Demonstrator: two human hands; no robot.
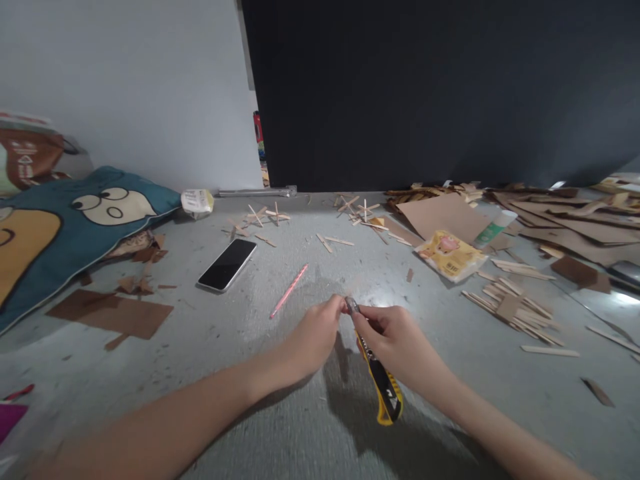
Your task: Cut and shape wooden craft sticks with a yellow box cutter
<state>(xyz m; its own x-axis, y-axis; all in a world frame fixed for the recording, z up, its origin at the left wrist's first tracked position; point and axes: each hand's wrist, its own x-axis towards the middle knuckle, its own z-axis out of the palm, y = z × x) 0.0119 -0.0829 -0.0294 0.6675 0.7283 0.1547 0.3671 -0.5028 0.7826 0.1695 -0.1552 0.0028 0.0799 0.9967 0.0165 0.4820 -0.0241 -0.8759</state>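
Observation:
My right hand point(395, 343) is closed round a yellow and black utility knife point(385, 393), whose blade end points up and away between my two hands. My left hand point(317, 333) is closed in a pinch right at the knife's tip point(351, 305); whatever small piece it pinches is hidden by the fingers. Both hands hover low over the grey floor point(280, 413), near the middle of the view.
A pink pencil point(289, 291) and a black phone point(227, 264) lie left of the hands. Wooden sticks point(510, 303) and cardboard pieces point(440, 215) are scattered to the right and rear. A yellow packet point(450, 255), a glue stick point(495, 228), a teal cushion point(65, 227) and brown cardboard point(113, 313) lie around.

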